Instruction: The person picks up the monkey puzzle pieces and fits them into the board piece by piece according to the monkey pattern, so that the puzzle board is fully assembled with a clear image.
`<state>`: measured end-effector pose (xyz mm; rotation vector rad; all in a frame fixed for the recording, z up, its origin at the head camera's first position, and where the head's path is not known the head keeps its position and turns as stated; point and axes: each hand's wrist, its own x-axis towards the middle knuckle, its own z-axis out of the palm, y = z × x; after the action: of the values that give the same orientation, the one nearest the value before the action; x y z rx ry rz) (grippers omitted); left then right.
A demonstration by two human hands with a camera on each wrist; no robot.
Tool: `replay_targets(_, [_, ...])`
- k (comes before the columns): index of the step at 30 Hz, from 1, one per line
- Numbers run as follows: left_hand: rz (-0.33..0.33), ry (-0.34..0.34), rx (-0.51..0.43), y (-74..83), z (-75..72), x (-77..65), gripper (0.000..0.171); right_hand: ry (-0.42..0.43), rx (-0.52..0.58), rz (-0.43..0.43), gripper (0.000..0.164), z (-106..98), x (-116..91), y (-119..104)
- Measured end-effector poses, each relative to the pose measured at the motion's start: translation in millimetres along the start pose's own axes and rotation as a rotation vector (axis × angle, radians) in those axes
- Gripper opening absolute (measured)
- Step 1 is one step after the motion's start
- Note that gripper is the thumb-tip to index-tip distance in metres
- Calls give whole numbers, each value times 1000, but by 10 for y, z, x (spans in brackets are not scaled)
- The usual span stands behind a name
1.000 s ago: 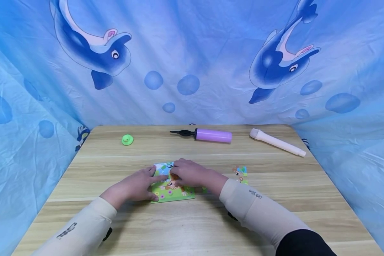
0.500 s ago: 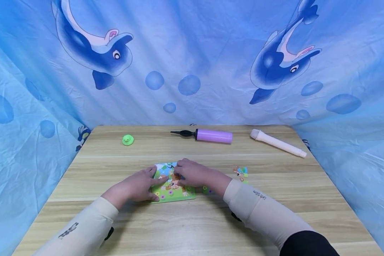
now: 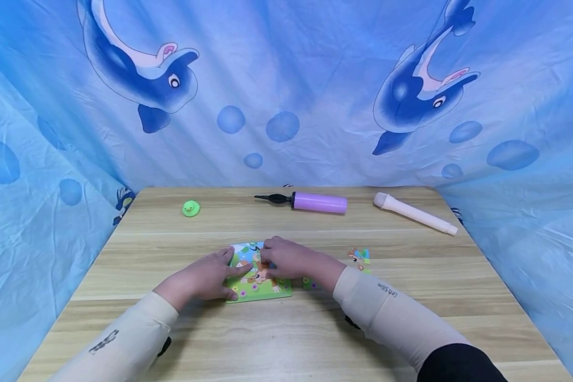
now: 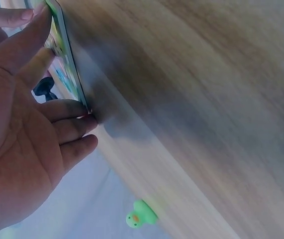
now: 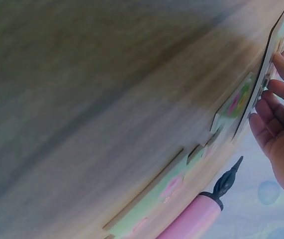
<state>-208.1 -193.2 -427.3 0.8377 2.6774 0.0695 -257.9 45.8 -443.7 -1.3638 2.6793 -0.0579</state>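
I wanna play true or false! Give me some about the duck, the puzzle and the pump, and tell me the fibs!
1. The pump lies between the duck and the microphone. True.
2. The duck is red. False: it's green.
3. The left hand touches the puzzle board. True.
4. The microphone touches the puzzle board. False: they're apart.
5. Some puzzle pieces lie off the puzzle board. True.
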Motion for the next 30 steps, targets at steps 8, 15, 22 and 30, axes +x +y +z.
replay_targets(8, [-14, -24, 3, 40, -30, 44, 74, 4, 29, 24, 22, 3, -23, 46])
replay_targets(15, [-43, -39, -17, 50, -58, 32, 74, 21, 23, 8, 22, -24, -12, 30])
replay_targets(22, [-56, -39, -57, 49, -68, 5, 74, 6, 1, -3, 22, -44, -6, -9])
replay_targets(30, [-61, -38, -74, 40, -55, -9, 75, 10, 27, -35, 18, -23, -28, 21])
